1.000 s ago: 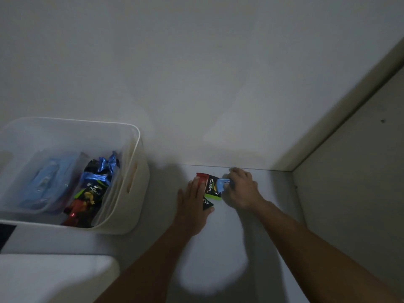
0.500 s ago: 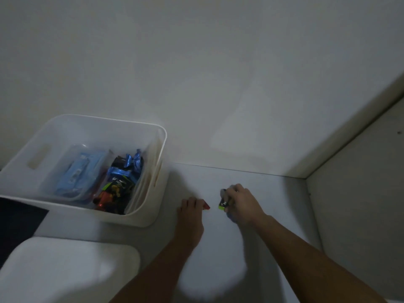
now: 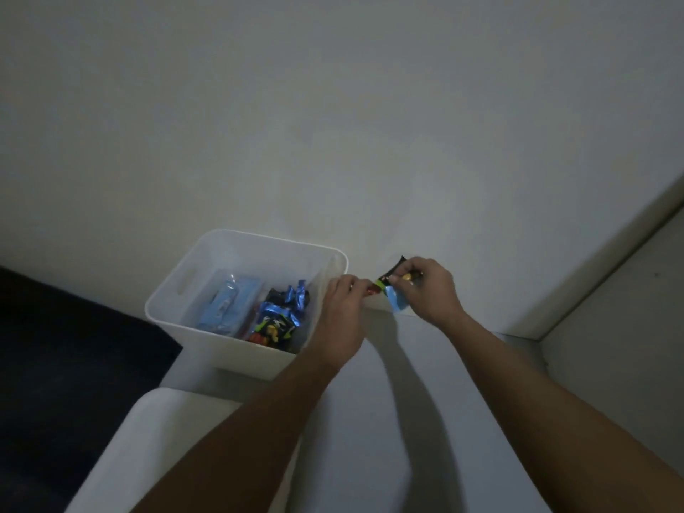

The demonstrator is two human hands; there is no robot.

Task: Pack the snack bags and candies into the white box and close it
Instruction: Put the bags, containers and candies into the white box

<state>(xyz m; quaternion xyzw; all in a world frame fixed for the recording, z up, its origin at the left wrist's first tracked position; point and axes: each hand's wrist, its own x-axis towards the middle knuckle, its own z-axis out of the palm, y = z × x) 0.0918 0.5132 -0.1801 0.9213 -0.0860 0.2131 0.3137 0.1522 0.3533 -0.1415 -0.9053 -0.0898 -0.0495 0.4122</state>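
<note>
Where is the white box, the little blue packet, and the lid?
white box [image 3: 255, 236]: head view, on its far rim.
blue packet [image 3: 396, 301]: head view, on its flat blue face below the right hand.
lid [image 3: 148, 438]: head view, on its bare top.

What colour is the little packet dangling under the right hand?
Light blue packet, seen in the head view, held by the right hand.

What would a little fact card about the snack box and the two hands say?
box: white box, open, no lid on it
inside: blue packet on the left, shiny candies on the right
left hand: pinches a red-ended wrapper
right hand: grips small snack bags, black, green and blue
where: both hands are raised, right of the box
</note>
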